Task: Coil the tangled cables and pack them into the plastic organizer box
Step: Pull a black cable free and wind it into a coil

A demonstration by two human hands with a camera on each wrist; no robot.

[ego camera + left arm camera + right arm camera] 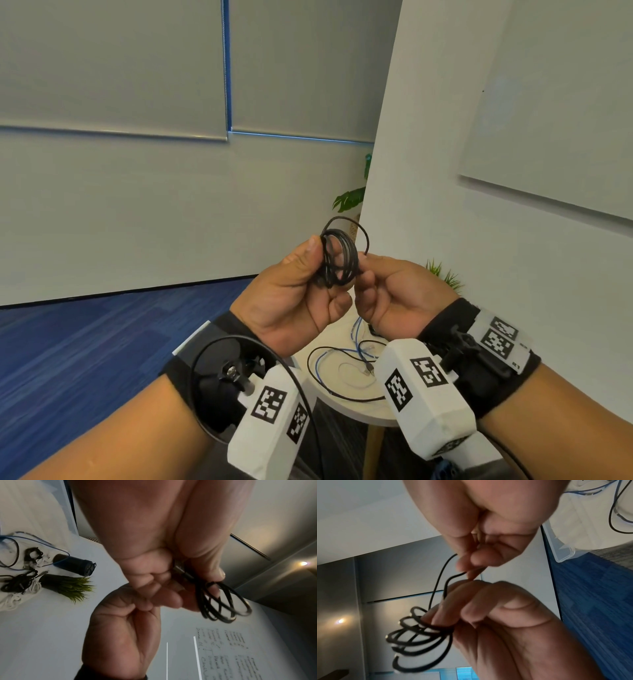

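A black cable coil of several loops is raised in front of me, well above the table. My left hand grips the coil between thumb and fingers. The right hand pinches the cable's loose end beside the coil. In the right wrist view that loose end runs from the pinching fingers down to the coil. The left wrist view shows the coil hanging from my left fingers. A corner of a clear plastic box sits on the table.
Below my hands is a small round white table with tangled blue and black cables. More cable bundles, a small potted plant and a black cylinder are also on it. A white wall stands right, blue carpet left.
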